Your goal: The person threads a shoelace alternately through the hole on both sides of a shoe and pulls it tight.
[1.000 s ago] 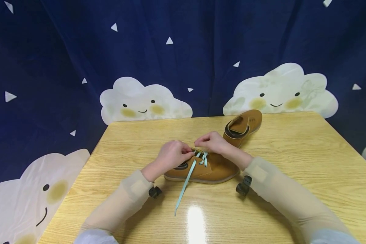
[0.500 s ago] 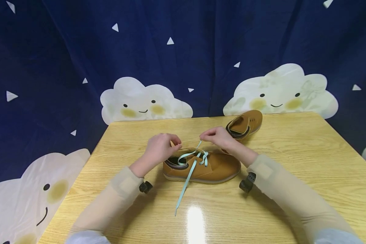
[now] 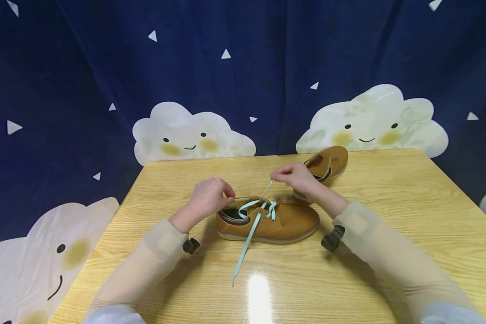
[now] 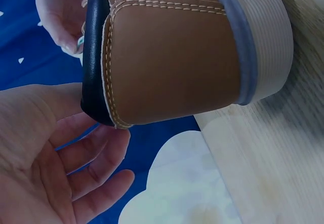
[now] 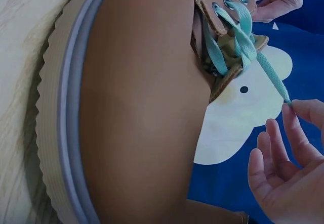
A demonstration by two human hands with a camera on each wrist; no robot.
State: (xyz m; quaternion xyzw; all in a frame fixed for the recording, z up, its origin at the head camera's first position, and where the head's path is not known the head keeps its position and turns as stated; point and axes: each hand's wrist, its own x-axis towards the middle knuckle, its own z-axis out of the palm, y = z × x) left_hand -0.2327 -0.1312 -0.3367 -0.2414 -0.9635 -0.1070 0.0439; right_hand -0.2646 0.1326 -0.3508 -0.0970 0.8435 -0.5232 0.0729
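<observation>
A brown shoe lies with its toe to the right, a mint lace threaded through its eyelets and one end trailing on the table. At its heel end, my left hand pinches the far collar edge; in the left wrist view the thumb tip of this hand is hidden behind the shoe heel. Above and behind the shoe, my right hand pinches the other lace end, drawn taut up from the eyelets. The right wrist view shows thumb and index finger of that hand on the lace.
A second brown shoe stands behind my right hand, partly covered by it, with no lace in the eyelets that show. The wooden table ends at a dark blue curtain with white clouds and triangles.
My left hand has moved left from the laces and come down onto the collar. My right hand has moved up and to the right, stretching the lace end. The shoe has barely moved.
</observation>
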